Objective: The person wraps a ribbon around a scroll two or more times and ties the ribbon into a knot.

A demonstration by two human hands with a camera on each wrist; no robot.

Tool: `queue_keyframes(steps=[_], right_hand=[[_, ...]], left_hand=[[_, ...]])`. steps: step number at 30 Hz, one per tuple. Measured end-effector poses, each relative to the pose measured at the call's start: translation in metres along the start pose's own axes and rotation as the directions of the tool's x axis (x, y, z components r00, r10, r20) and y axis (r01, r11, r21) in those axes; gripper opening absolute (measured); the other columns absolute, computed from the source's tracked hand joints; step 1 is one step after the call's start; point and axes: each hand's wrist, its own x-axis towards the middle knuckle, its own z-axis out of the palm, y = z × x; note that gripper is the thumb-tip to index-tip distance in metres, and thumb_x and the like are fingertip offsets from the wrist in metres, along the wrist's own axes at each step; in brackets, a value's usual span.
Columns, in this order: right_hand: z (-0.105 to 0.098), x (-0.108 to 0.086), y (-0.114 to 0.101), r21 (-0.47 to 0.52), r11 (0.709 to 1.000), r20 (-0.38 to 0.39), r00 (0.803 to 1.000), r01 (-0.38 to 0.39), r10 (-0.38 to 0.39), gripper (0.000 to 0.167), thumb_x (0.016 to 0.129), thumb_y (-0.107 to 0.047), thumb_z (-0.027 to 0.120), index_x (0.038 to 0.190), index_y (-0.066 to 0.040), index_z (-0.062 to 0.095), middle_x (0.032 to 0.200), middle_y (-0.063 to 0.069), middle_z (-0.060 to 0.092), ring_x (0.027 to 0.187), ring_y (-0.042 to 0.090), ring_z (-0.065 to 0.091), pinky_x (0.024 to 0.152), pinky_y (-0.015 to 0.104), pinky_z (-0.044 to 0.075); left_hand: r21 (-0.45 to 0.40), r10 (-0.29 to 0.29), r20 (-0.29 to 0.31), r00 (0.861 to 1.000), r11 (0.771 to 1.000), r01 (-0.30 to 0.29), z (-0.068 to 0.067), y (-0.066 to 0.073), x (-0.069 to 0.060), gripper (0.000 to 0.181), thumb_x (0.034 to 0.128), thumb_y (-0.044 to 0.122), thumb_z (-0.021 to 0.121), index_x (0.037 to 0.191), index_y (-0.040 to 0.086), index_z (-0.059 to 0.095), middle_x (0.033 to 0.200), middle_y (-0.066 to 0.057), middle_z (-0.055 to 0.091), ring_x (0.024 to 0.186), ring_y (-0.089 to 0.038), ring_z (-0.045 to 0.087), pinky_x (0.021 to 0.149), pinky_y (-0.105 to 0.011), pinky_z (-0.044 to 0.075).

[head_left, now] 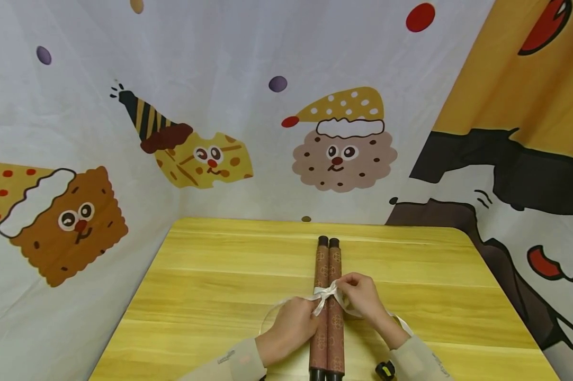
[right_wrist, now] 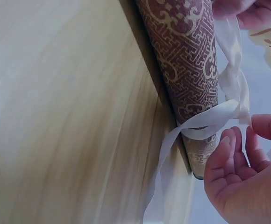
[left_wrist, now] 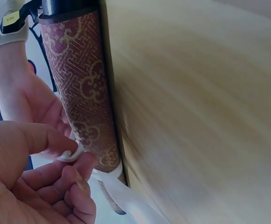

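Note:
A double-rolled scroll point(head_left: 336, 317) in brown-red patterned cloth, with black ends, lies lengthwise on the wooden table. White ribbon point(right_wrist: 242, 88) wraps round its middle and is gathered into a knot with loops on top. My left hand point(head_left: 292, 321) pinches a short piece of the ribbon between thumb and forefinger, left of the knot. On the other side, my right hand point(head_left: 363, 296) pinches another part of the ribbon by its fingertips. Loose ribbon trails onto the table on both sides. How the knot is formed is partly hidden by the fingers.
The wooden table point(head_left: 210, 264) ends at a white cloth backdrop point(head_left: 248, 63) printed with cartoon biscuits and cheese. A small black object with a yellow patch point(head_left: 385, 370) sits beside the right sleeve, near the bottom edge.

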Motion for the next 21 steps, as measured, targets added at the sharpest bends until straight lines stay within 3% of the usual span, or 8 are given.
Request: queue_keyframes(steps=[8,21], right_hand=[[-0.007,0.002,0.001,0.019,1.000,-0.044,0.999,0.024,-0.023,0.012,0.097,-0.007,0.072,0.097,0.004,0.075,0.085,0.016,0.072,0.076,0.027,0.066,0.065,0.028,0.052],[-0.023,0.006,0.005,0.043,0.999,-0.065,0.998,0.002,0.001,0.013,0.099,-0.006,0.070,0.102,0.007,0.073,0.088,0.021,0.072,0.076,0.029,0.067,0.060,0.031,0.057]], left_hand=[[0.010,-0.025,-0.032,0.999,1.000,0.025,-0.008,-0.013,-0.005,0.033,0.0822,0.000,0.071,0.058,0.017,0.055,0.055,0.009,0.047,0.047,-0.005,0.038,0.040,-0.021,0.034],[-0.086,-0.019,-0.017,1.000,0.996,0.017,-0.022,-0.030,-0.005,0.013,0.0866,-0.004,0.074,0.078,0.005,0.078,0.067,0.000,0.069,0.055,-0.003,0.052,0.051,-0.019,0.047]])
